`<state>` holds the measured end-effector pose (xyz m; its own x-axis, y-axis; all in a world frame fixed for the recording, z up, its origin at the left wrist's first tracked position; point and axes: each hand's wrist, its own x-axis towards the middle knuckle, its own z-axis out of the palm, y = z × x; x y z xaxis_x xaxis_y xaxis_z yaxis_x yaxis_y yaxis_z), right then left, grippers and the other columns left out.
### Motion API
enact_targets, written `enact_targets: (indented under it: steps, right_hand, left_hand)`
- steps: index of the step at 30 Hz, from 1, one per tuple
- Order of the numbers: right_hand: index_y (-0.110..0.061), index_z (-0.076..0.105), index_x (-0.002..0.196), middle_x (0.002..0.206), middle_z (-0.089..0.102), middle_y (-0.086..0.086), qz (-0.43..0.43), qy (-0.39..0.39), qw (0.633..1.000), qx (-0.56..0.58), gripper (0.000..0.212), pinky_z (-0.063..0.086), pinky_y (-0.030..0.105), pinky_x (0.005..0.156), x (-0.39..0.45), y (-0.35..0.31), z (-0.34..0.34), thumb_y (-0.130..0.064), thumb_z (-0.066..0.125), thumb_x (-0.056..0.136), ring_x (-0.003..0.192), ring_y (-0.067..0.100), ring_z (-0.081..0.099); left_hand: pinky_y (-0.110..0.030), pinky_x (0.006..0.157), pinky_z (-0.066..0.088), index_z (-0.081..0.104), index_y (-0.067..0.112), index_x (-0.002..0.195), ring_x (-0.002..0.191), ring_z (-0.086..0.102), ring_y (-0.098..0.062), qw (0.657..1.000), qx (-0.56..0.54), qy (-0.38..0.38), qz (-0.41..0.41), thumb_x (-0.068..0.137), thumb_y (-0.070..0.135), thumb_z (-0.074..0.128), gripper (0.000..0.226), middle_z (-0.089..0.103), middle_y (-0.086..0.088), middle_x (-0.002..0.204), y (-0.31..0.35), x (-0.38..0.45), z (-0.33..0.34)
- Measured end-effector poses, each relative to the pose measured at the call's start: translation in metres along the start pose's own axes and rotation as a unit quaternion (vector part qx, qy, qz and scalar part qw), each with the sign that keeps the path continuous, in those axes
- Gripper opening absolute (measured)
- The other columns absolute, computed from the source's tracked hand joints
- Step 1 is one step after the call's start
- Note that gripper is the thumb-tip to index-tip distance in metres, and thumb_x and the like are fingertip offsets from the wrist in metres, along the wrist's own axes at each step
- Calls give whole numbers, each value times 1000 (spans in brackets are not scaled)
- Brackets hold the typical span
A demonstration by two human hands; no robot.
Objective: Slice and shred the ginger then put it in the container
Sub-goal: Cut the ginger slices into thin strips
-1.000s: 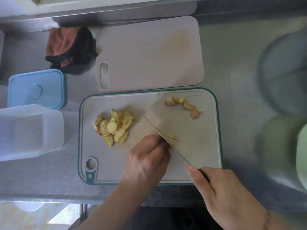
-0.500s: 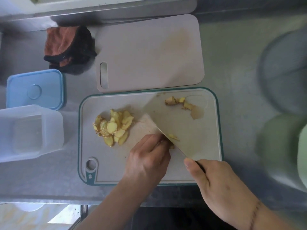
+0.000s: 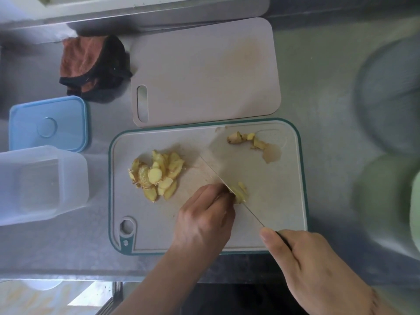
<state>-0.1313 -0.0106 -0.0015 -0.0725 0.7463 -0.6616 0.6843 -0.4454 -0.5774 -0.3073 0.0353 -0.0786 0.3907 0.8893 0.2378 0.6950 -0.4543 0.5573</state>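
A pile of yellow ginger slices (image 3: 159,176) lies on the left half of the green-rimmed cutting board (image 3: 141,223). My left hand (image 3: 204,219) holds a small stack of ginger (image 3: 241,193) down with curled fingertips at the board's middle. My right hand (image 3: 302,258) grips the dark handle of a wide knife (image 3: 241,169), whose edge stands on that ginger right beside my left fingertips. Ginger trimmings (image 3: 245,139) lie at the board's far right corner. The clear plastic container (image 3: 38,183) stands open on the counter to the left.
A blue lid (image 3: 47,123) lies behind the container. A second, plain cutting board (image 3: 204,71) lies beyond the green-rimmed one, with a crumpled brown and black cloth (image 3: 91,67) to its left. Blurred round bowls (image 3: 391,98) sit at the right. The counter edge runs just below the board.
The knife blade tilted up half a second ago and has come back down upright onto the ginger under my left fingertips. More cut ginger shows beside the blade.
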Motion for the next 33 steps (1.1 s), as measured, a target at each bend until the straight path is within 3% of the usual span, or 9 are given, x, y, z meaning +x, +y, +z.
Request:
enact_targets:
  steps: [12,16,21,26,33]
  right_hand:
    - [-18,31,54,53,47,-10,17,-28,999,1,59,35,20,54,3,-1,1,-70,15,77,52,8,43]
    - [-18,31,53,45,36,2,10,-12,1000,-6,60,34,22,49,15,-2,7,-70,16,79,47,9,40]
    - [-21,32,49,47,47,-11,-8,24,1000,5,58,33,20,47,15,0,4,-68,20,81,47,9,43]
    - [-20,31,49,48,47,-10,-9,11,1000,24,57,34,19,48,5,-6,4,-67,22,80,48,9,44]
    - [-20,29,51,48,45,-10,4,-7,1000,26,55,34,19,50,1,-10,2,-67,19,78,49,8,43]
  left_hand:
    - [-22,74,53,77,0,85,83,68,-22,1000,4,2,5,81,-8,74,10,73,-9,94,-1,-2,2]
    - [-27,70,55,78,1,85,82,69,-22,1000,0,4,2,80,-8,74,12,74,-8,96,0,-1,2]
    - [-33,64,57,76,2,83,78,68,-23,1000,3,2,-11,81,-6,73,9,71,-9,91,1,-1,1]
    - [-24,70,54,77,3,81,83,69,-19,1000,-7,8,-17,77,-5,75,10,74,-5,91,3,1,1]
    - [-23,72,55,77,3,82,84,70,-19,1000,-6,10,-17,80,-5,73,10,74,-4,92,3,-1,2]
